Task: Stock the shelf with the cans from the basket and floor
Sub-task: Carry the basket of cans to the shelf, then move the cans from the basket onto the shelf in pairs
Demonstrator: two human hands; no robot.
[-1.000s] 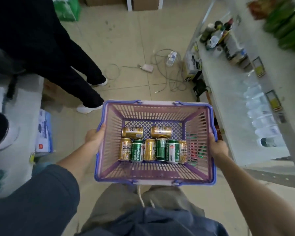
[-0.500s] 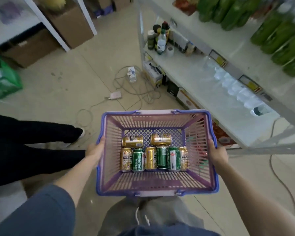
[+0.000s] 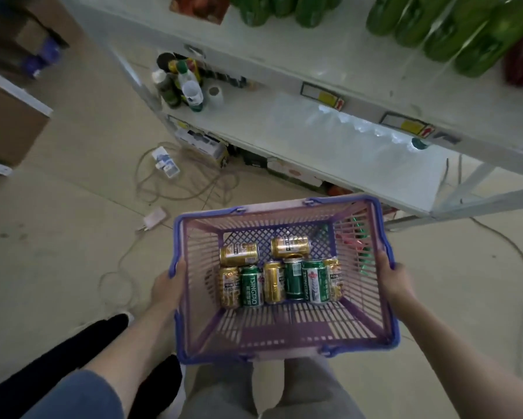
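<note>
White shelf point(image 3: 329, 140) above tiled floor point(image 3: 57, 237)

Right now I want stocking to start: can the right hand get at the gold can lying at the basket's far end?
Probably not yet: the right hand grips the basket rim, as does the left hand. The gold can lies uncovered, basket open-topped.

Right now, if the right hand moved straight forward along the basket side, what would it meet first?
Probably the lower shelf edge: the right hand grips the basket rim pointing toward it. Depth is unclear.
</note>
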